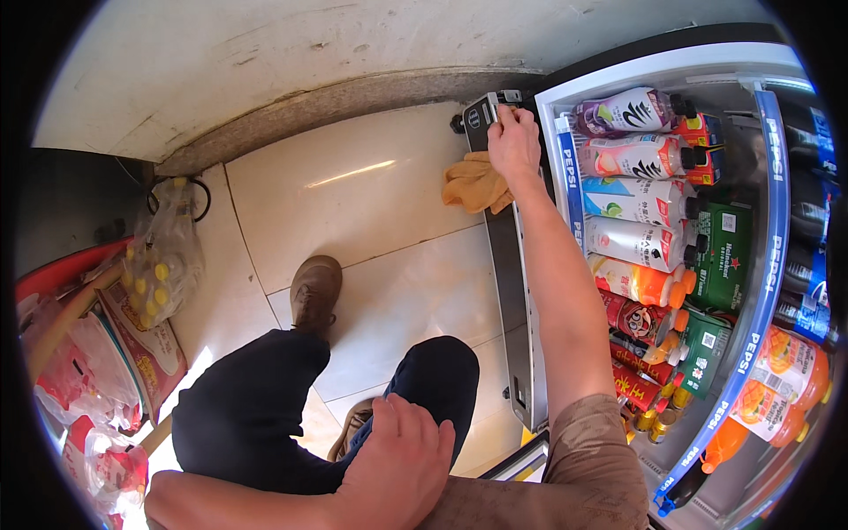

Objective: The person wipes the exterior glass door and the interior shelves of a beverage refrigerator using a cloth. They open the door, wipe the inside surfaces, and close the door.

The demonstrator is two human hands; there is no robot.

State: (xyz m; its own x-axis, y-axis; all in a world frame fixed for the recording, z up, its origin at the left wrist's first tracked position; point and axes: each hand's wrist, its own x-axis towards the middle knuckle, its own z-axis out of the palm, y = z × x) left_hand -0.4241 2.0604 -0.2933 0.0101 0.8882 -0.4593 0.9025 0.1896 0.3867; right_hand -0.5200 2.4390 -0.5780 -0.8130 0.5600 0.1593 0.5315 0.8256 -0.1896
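Note:
My right hand reaches to the far end of the dark lower front panel of a drinks refrigerator. Its fingers are curled over an orange-tan cloth, which bunches out to the left of the wrist. A scrap of the same colour shows by the fingertips; the palm side is hidden. My left hand lies over my bent right leg, palm down, holding nothing, with fingers slightly apart. Right beside my right forearm, the refrigerator's lower shelf carries a row of bottled drinks.
Green beer cartons stand behind the bottles, and dark cola bottles fill an upper shelf. At left are a bag of yellow-capped bottles and wrapped packages. A stained wall borders the tiled floor.

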